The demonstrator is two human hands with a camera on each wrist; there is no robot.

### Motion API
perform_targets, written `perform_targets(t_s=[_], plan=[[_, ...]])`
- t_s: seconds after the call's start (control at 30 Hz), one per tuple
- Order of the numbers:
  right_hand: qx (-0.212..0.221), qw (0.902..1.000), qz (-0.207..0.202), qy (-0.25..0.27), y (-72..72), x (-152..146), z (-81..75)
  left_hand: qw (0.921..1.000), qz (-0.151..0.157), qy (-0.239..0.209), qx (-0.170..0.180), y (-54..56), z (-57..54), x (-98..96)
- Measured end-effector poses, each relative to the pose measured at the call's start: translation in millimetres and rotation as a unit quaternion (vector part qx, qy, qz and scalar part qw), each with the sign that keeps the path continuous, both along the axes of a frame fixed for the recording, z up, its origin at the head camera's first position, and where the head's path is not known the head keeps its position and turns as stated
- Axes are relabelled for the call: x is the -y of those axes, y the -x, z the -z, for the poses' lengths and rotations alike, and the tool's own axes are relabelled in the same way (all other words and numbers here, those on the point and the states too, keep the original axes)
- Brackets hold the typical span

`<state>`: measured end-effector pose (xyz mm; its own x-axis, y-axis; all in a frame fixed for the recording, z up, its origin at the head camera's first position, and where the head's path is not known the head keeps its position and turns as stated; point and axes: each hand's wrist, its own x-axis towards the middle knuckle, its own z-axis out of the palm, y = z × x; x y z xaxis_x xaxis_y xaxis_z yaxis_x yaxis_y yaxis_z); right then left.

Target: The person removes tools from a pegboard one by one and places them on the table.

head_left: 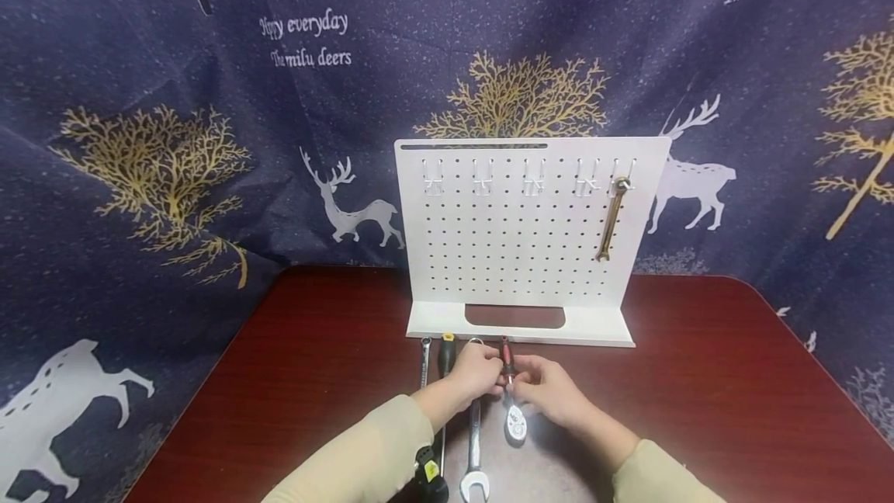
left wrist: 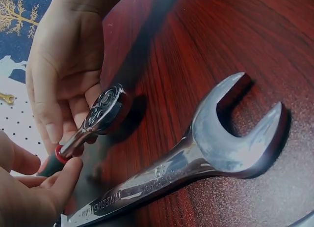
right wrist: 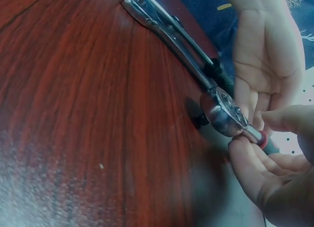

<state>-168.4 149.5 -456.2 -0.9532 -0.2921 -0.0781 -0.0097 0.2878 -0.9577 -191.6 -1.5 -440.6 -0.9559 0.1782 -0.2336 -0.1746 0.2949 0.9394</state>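
Observation:
A ratchet wrench (head_left: 515, 424) with a round chrome head and a black and red handle is between my two hands, its head toward me. My left hand (head_left: 476, 371) pinches it by the handle near the red ring. From the other side, my right hand (head_left: 552, 390) has thumb and fingers about the neck, just behind the ratchet head (right wrist: 223, 111). In the left wrist view the head stands a little above the table, over its shadow. Close to my left hand lies a large chrome combination wrench (left wrist: 230, 133), its open end toward me.
Left of the combination wrench lie a screwdriver (head_left: 447, 355), a slimmer wrench (head_left: 425, 355) and a black thing with a yellow label (head_left: 431, 476). Behind stands a white pegboard (head_left: 517, 247) with clear hooks (head_left: 534, 177). A brass-coloured wrench (head_left: 611, 223) hangs from its rightmost hook.

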Motion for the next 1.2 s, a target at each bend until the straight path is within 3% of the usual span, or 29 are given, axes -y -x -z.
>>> perform_targets(t_s=[0.4,0.67,0.93,1.2], plan=[[0.049,0.9986,-0.011,0.017,0.2,-0.8,-4.0,0.9994,0.009,-0.006,0.033,-4.4,-9.0,-2.0],[0.068,0.9964,-0.023,0.044,2.8,-2.3,-2.0,0.9992,0.027,-0.003,0.029,-7.8,-14.0,-0.5],[0.069,0.9968,-0.017,0.035,4.4,-3.0,-1.6,0.9994,0.016,-0.002,0.029,-7.4,-12.1,-0.9],[0.061,0.9974,-0.003,0.036,5.2,-4.4,-3.9,0.9993,0.016,0.035,-0.004,-6.9,-13.6,-1.6]])
